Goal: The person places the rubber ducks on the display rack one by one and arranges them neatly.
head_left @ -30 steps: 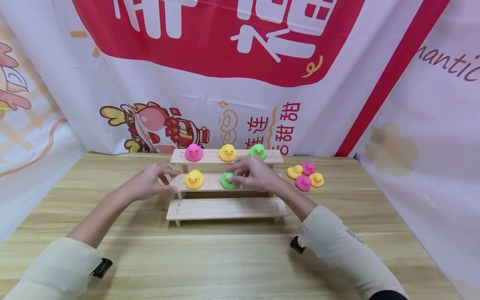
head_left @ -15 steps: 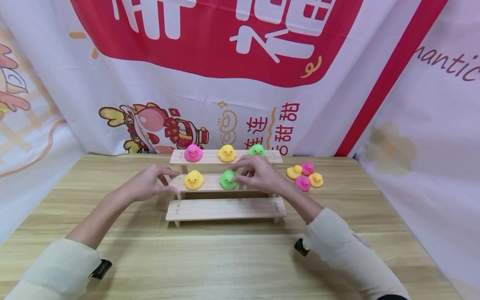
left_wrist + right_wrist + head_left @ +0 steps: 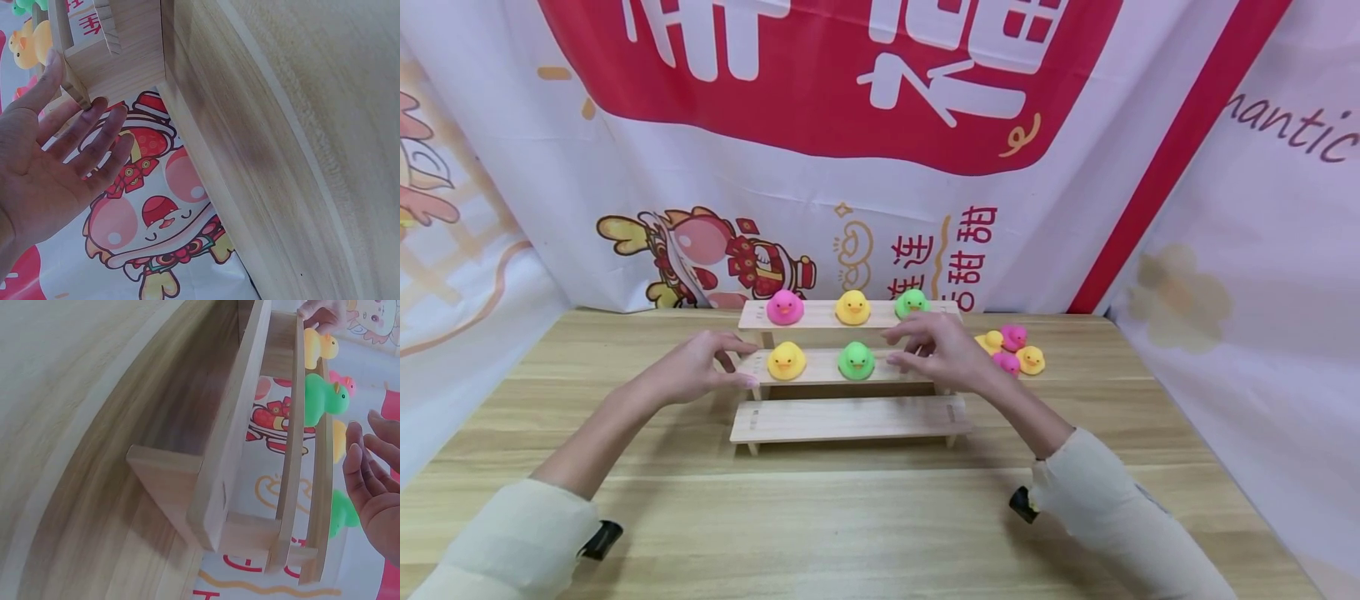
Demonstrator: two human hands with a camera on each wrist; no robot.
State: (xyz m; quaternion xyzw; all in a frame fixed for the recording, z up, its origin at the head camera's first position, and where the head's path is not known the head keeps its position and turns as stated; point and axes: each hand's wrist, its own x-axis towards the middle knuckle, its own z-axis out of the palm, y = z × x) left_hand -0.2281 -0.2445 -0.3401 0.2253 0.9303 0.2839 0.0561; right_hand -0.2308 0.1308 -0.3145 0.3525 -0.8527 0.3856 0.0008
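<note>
A three-tier wooden display stand stands on the table. My left hand pinches the left end of its middle shelf between thumb and fingers; in the left wrist view the thumb lies against the board's edge. On that shelf sit a yellow rubber duck and a green rubber duck. My right hand hovers just right of this green duck, apart from it, its fingers loosely bent around nothing. The top shelf carries a pink duck, a yellow duck and another green duck, partly behind the right hand.
Several pink and yellow ducks, such as a yellow one, lie in a cluster on the table right of the stand, partly covered by my right hand. A printed cloth hangs close behind the stand.
My right hand has let go of the green duck on the middle shelf and moved off to the right. The duck stays in place. My left hand has kept its hold on the shelf end.
</note>
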